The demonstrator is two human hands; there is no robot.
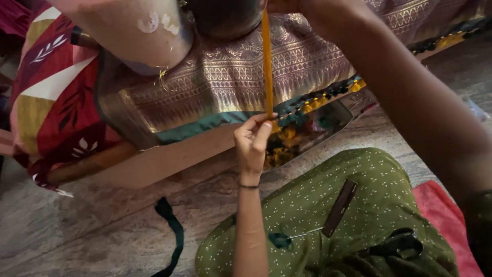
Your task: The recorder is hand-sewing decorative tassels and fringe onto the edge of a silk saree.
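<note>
Up close, a yellow thread bundle [267, 61] is pulled taut over a brocade sari [230, 77].
Its lower end is pinched in the left hand [252, 141]; the right hand [287, 5] at the top edge grips the upper end. Below, a metal tray [333, 125] holds yellow and green tassel threads; scissors [397, 245] lie on the lap, stone floor [77, 225] around.

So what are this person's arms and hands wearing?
Both arms are bare, with no sleeves on the forearms. The left hand has a thin dark band around its wrist. The right hand is mostly cut off at the top edge, so rings or bangles there cannot be told. No gloves show.
</note>
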